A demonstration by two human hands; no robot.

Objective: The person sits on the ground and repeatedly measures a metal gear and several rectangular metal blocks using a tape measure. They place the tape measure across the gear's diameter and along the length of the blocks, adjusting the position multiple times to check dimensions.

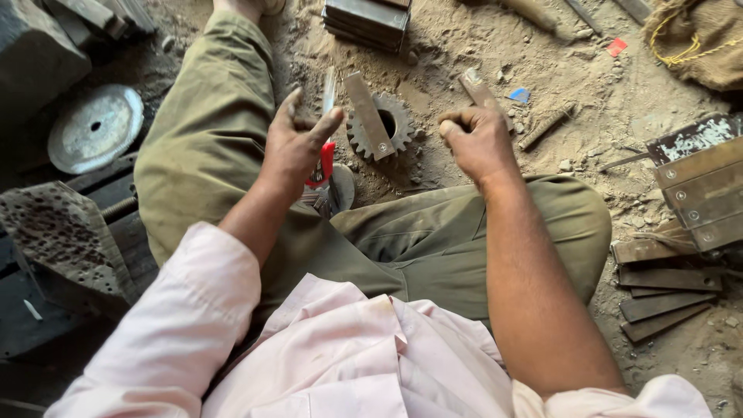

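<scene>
- Two bare hands hang over the sandy ground in front of a person sitting with legs folded, in olive trousers and a pale pink shirt.
- The left hand is half open, thumb and forefinger spread apart; a thin pale rod shows just behind its fingertips, but whether the fingers actually grip it cannot be told.
- The right hand is curled into a loose fist, fingers folded in toward the palm; a flat metal piece pokes out above the knuckles, and whether the hand grips it cannot be told.
- A toothed gear wheel lies flat on the ground between the two hands, slightly beyond them, touched by neither.
- A flat metal bar rests slantwise across the gear's left part, near the left hand's forefinger.
- A red-topped object sits under the left hand, against the knee.
- A stack of flat metal plates lies well to the right of the right hand; a round grey disc lies far left.
</scene>
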